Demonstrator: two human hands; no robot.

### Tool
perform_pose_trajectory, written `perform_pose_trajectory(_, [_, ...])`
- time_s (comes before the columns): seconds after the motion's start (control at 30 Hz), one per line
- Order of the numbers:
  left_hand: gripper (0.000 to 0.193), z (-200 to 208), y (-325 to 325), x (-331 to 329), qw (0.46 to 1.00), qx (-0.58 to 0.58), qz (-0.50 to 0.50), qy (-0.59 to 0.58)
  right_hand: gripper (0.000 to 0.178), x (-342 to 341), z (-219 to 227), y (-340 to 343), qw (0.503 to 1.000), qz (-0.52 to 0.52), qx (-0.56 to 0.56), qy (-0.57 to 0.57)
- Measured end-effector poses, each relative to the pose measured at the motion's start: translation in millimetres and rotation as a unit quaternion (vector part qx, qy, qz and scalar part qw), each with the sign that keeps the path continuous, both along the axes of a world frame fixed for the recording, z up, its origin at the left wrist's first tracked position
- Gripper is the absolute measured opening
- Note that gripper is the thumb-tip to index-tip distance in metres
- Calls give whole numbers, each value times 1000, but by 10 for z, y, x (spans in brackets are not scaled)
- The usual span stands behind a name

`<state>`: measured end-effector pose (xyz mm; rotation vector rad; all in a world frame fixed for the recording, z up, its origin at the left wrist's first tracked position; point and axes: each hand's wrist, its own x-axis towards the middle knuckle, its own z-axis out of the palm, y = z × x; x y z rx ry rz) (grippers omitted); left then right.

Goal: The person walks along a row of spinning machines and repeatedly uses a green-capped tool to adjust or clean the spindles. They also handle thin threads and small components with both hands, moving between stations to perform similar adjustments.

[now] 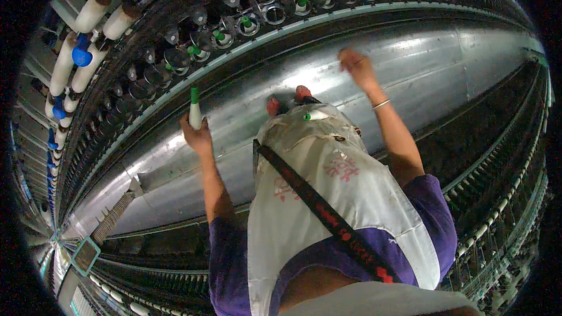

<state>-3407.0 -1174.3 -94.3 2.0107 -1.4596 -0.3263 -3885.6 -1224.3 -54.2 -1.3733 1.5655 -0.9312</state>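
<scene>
Left hand [198, 136] closed around the lower end of an upright bobbin [195, 112], right hand [357, 68] blurred, its grip impossible to tell, open room seen between them above metal floor [433, 58], bordered by pale machine rail [374, 9], bobbin wound in white, topped with green.

My feed is dim overall, but I get hard glare off the metal floor [421, 61], whitest near the middle and again toward the left. The upper spindle row [257, 9] sinks into shadow. The pale apron [319, 196] reads clearly, while the right hand [356, 63] looks slightly smeared. Straight edges bow toward my rim, with grainy black corners beyond.
</scene>
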Motion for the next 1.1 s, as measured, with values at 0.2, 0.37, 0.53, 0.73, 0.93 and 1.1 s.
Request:
perform_pose_trajectory(0.2, [40, 6, -550, -490, 675, -68, 240, 694, 12, 601, -240, -400, 923, 161, -150, 314])
perform_pose_trajectory(0.37, [41, 432, -817, 15, 595, -122, 163, 777, 51, 1342, -77, -1076, 904, 107, -177, 375])
perform_pose_trajectory(0.53, [38, 457, -710, 162, 795, -68, 127, 590, 39, 1246, -303, -1115, 871, 101, -131, 462])
perform_pose_trajectory(0.73, [37, 70, -782, -151, 855, 20, 100, 509, 22, 1064, -235, -1218, 874, -17, -235, 425])
perform_pose_trajectory(0.93, [19, 520, -739, -1062, 896, -23, -20, 444, 23, 203, 298, -713, 925, 13, -201, 323])
perform_pose_trajectory(1.1, [25, 1173, -960, -2125, 917, -187, -261, 235, 13, -203, 624, -495, 963, 129, -92, 216])
